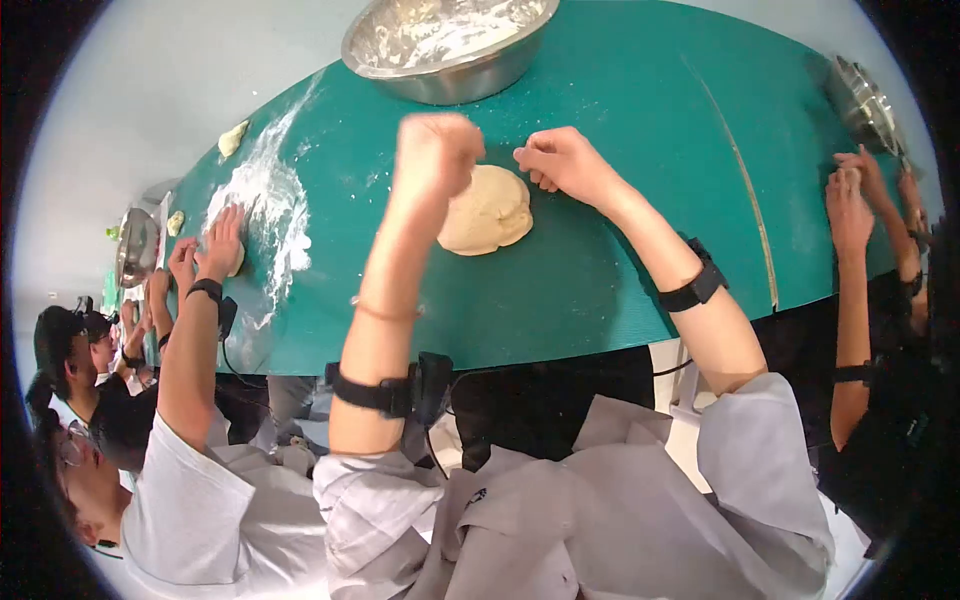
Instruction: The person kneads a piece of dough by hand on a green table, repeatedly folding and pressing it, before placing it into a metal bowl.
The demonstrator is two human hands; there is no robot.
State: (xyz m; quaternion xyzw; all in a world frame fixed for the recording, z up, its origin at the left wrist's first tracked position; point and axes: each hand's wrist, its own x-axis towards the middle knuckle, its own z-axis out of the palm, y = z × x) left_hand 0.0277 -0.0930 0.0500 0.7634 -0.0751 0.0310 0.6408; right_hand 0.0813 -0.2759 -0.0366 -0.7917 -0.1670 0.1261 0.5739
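A round, pale lump of dough (485,212) rests on the green tabletop between my forearms, with a fold at its right side. My left hand (438,150) is balled into a fist just over the dough's upper left edge, slightly blurred, and its wrist covers part of the lump. To the upper right of the dough, my right hand (568,165) is held with its fingers curled in and the thumb against them. No object shows in either hand.
Beyond my hands stands a metal bowl (450,50) coated inside with flour and dough bits. Loose flour (265,200) streaks the green table (640,110) at left, where a co-worker's hand (222,240) presses dough. Other people's hands (850,210) and a bowl (865,105) are at right.
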